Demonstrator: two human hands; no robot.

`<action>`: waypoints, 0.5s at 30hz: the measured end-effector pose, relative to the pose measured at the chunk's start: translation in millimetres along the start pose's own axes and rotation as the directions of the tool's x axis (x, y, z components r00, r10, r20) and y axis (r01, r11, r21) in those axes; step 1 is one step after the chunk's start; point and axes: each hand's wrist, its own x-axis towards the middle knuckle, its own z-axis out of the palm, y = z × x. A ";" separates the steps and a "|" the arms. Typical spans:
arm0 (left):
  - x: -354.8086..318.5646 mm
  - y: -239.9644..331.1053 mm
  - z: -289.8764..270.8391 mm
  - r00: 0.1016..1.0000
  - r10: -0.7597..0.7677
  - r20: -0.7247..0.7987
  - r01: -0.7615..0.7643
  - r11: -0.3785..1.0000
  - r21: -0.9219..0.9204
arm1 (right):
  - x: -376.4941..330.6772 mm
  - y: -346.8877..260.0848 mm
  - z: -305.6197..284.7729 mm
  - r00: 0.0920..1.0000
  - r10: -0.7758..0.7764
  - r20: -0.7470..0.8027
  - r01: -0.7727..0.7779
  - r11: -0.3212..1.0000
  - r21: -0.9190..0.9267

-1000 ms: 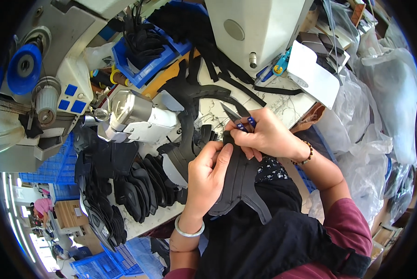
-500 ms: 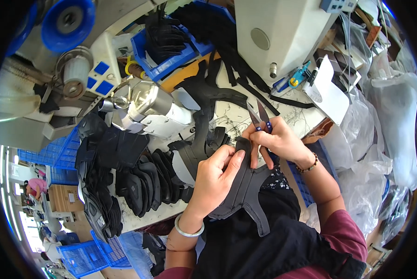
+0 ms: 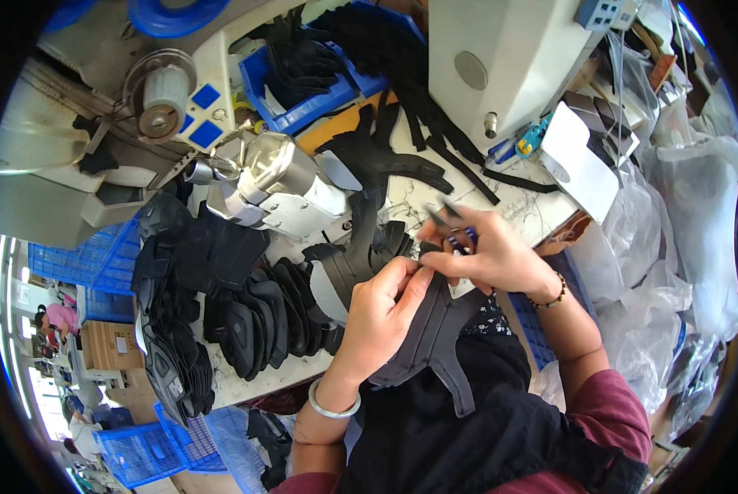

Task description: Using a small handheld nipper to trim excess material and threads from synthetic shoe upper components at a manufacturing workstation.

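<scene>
A black padded piece with stitched seams and forked ends [image 3: 435, 336] hangs in front of my lap. My left hand [image 3: 377, 321] pinches its upper end between thumb and fingers. My right hand [image 3: 500, 251] is closed round a pair of thread snips [image 3: 461, 239] with dark blue handles; the blades point up and away and are blurred. My right thumb and fingers meet at the tip of the black piece, right beside my left fingertips. Part of that tip is hidden by the fingers.
Stacks of black shaped pieces [image 3: 241, 329] lie on the table's left side, near a sewing machine's metal head [image 3: 274, 169]. Behind are a blue bin [image 3: 303, 111] of black parts and black strips [image 3: 443, 115]. A white machine body [image 3: 500, 58] stands far right; clear plastic bags [image 3: 632, 272] hang beside it.
My right hand has turned and come in to the piece's upper tip, thumb now against it. The snips have tipped lower in my grasp. My left hand keeps its hold; the view has shifted slightly.
</scene>
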 end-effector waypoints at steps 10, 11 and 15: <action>-1.8 3.7 0.8 0.998 -0.056 0.005 0.055 0.998 0.023 | -2.2 -1.1 -4.4 0.990 0.135 0.049 -0.132 0.989 -0.062; -1.5 4.1 1.6 0.997 -0.071 0.012 0.070 0.997 0.042 | -1.9 0.9 -0.5 0.991 0.129 0.025 -0.125 0.983 -0.132; -1.7 -2.1 4.1 0.999 -0.054 -0.002 0.054 0.999 0.009 | -1.7 12.2 -3.1 0.989 0.134 0.063 -0.139 0.988 0.073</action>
